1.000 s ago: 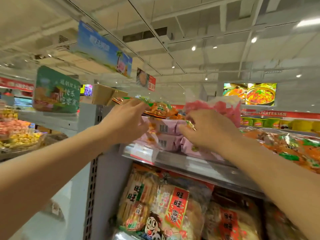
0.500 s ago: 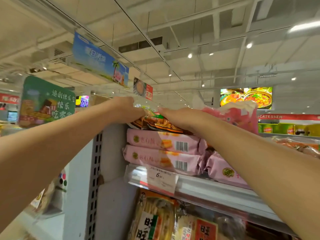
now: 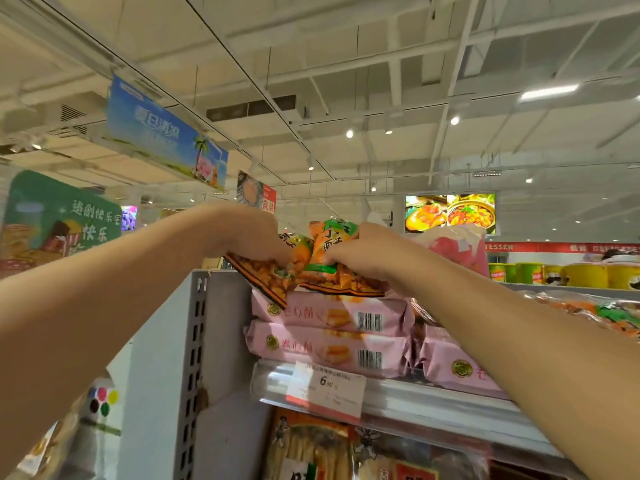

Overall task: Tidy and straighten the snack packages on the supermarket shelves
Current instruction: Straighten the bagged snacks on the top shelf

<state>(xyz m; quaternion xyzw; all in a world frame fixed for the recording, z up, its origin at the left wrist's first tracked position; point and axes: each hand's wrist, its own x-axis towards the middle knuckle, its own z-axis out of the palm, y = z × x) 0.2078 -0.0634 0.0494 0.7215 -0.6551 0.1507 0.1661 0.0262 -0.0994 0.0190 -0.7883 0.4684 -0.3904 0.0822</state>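
Observation:
Two orange snack bags with green labels lie on top of a stack of pink packages [image 3: 329,318] at the left end of the top shelf [image 3: 398,396]. My left hand [image 3: 254,237] grips the left orange bag [image 3: 273,271], whose lower corner hangs over the pink stack. My right hand [image 3: 360,252] grips the right orange bag [image 3: 332,244], its top end lifted. Another pink package [image 3: 450,362] lies to the right, partly behind my right forearm.
A crumpled pink-and-white bag [image 3: 457,251] stands behind my right wrist. More orange bags [image 3: 595,311] lie further right. Rice cracker bags [image 3: 311,448] fill the shelf below. A price tag [image 3: 325,389] hangs on the shelf rail. The grey upright [image 3: 194,358] bounds the left side.
My hands went from the pink packages up to the orange bags on top and now grip them. The right bag's top has been raised. The camera tilted upward.

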